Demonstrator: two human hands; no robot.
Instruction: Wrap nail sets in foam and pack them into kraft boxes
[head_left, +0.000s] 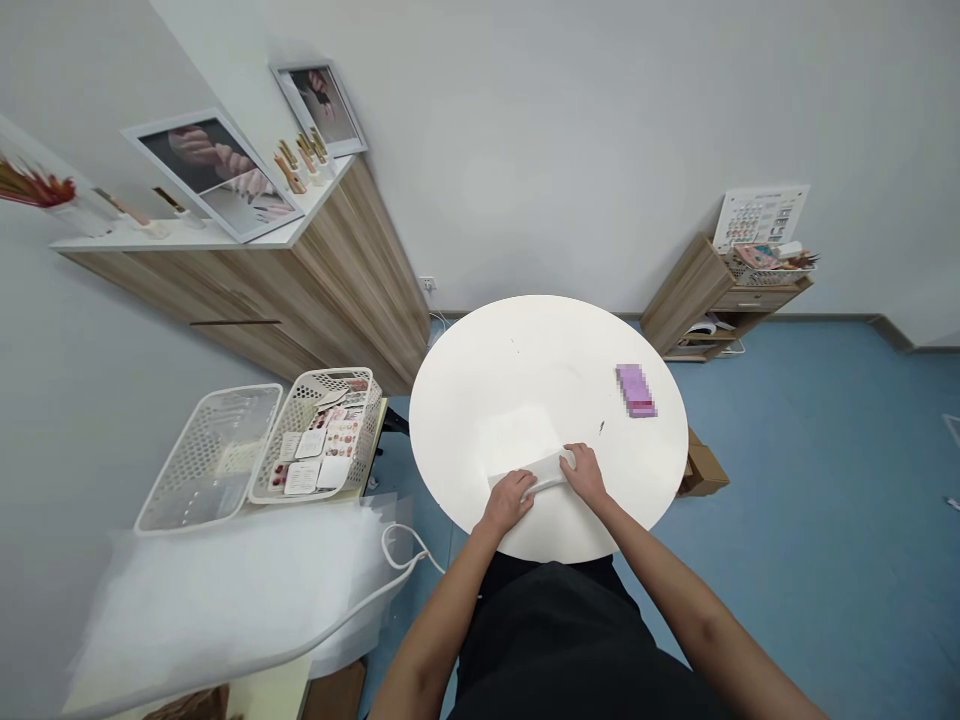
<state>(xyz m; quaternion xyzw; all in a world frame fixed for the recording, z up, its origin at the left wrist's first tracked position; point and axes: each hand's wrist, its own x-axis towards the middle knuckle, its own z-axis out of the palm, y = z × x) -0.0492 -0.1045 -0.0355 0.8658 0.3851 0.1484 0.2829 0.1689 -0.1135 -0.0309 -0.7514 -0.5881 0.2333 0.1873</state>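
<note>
On the round white table (pixel 480 390), close to its near edge, lies a narrow white sheet (pixel 549 472), folded or rolled into a strip. My left hand (pixel 510 498) is closed over its left part, the fingers pressed on it. At the right end, my right hand (pixel 584 474) grips the same strip, thumb and fingers together. Whether the strip is paper or plastic film I cannot make out. To the right of my hands is a purple rectangular item (pixel 636 390), its detail blurred by pixelation. A small dark mark (pixel 601 427) shows on the tabletop.
At left, a white basket (pixel 260 478) holds cards and packets beside an empty-looking clear-lined basket (pixel 161 500). White translucent sheets (pixel 247 590) and a white cable (pixel 352 612) lie nearer. A wood cabinet (pixel 360 280) and a small shelf unit (pixel 679 285) stand behind; a cardboard box (pixel 705 470) sits right.
</note>
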